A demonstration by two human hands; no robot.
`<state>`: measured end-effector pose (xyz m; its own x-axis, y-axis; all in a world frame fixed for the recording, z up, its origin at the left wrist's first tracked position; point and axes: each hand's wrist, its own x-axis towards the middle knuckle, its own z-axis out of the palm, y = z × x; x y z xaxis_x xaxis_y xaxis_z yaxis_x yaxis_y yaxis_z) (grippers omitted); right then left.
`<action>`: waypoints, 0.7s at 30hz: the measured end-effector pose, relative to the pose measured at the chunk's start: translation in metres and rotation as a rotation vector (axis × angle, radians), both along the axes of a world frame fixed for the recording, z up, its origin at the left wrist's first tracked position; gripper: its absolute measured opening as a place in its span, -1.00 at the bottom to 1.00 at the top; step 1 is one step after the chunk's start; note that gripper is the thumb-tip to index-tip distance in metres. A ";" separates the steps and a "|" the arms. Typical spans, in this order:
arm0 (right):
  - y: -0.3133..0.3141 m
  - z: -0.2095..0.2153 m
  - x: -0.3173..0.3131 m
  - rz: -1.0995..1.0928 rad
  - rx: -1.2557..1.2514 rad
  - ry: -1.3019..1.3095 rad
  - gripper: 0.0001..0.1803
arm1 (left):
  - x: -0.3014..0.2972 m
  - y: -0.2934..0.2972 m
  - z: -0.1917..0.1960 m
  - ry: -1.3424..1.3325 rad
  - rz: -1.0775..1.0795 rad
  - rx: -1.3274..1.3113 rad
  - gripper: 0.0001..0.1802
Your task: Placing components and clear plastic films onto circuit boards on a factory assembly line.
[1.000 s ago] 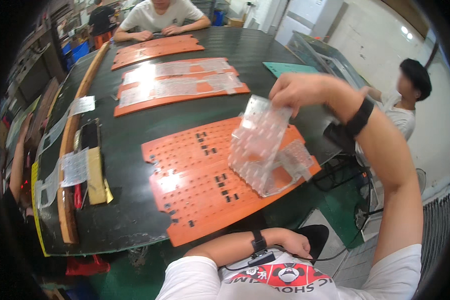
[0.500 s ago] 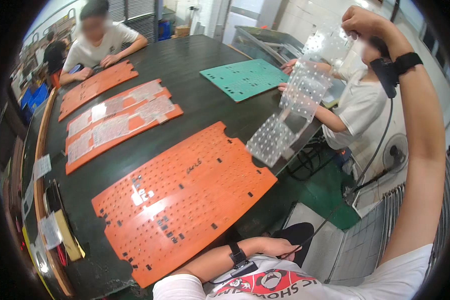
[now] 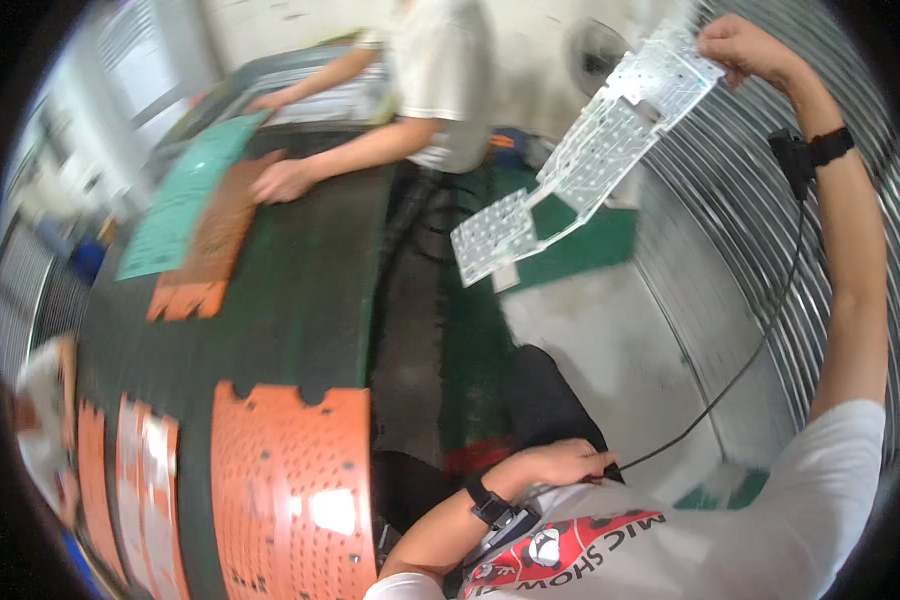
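High at the right, my right hand [image 3: 738, 48] pinches the upper end of a translucent plastic sheet [image 3: 602, 140] covered with small pale dots. The sheet hangs slanting down to the left, with cut-outs along it, over the floor beside the table. Low in front of my body, my left hand [image 3: 570, 462] has its fingers drawn together. A black cable [image 3: 705, 412] runs from my right wrist down to its fingertips. Whether those fingers grip the cable is hidden. A large orange perforated board [image 3: 288, 480] lies on the table to the left of that hand.
Beyond the dark table [image 3: 310, 270], a co-worker's hand [image 3: 284, 182] touches an orange board [image 3: 192, 300], overlapped by a green board [image 3: 185, 190]. More orange boards [image 3: 150, 500] lie at the left. A corrugated metal wall [image 3: 760, 190] stands close on the right; a fan [image 3: 592, 52] is behind the sheet.
My view has swung to the right, away from the table. The dotted sheet stays in my right hand and now hangs over the floor. The co-worker's hands have moved to an orange board.
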<state>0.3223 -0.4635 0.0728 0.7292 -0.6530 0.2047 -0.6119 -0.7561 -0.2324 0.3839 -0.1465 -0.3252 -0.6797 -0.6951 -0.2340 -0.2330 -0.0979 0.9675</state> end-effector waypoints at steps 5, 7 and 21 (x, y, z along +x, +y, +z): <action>0.008 -0.092 -0.142 -0.305 0.165 0.046 -0.82 | -0.021 -0.023 0.004 0.055 -0.169 0.172 -0.41; 0.033 -0.133 -0.177 -0.415 0.203 0.040 -0.81 | -0.027 -0.021 -0.004 0.068 -0.222 0.207 -0.42; 0.051 -0.413 -0.233 -0.601 0.323 0.215 -0.83 | -0.033 -0.033 -0.038 0.141 -0.176 0.499 -0.56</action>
